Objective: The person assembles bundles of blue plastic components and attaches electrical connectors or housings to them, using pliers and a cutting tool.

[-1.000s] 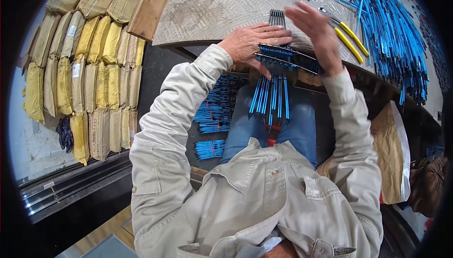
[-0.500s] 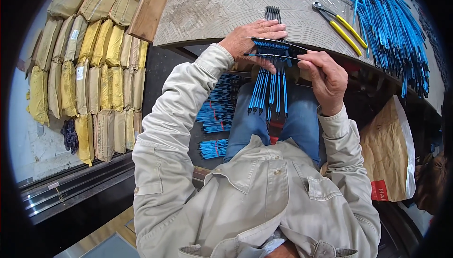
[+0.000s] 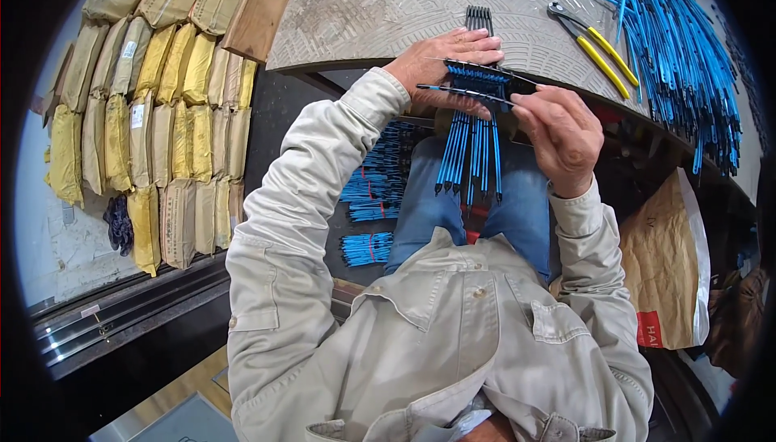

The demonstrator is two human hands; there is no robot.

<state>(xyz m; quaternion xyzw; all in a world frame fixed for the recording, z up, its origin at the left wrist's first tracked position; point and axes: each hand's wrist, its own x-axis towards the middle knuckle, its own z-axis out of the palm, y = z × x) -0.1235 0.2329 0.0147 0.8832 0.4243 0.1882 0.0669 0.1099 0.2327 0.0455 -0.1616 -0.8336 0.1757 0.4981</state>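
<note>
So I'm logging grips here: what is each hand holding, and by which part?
The left hand holds a fanned bundle of blue rods by its top end. The right hand pinches one blue rod lying crosswise, by its right end.

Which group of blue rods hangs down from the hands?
The small row of blue rods under both hands, pointing at the lap; the big pile lies on the table and the bundles on the floor.

Bare metal tabletop (image 3: 380, 6) lies open leftward; pliers (image 3: 594, 42) and blue rod pile (image 3: 687, 62) crowd the right.
</note>
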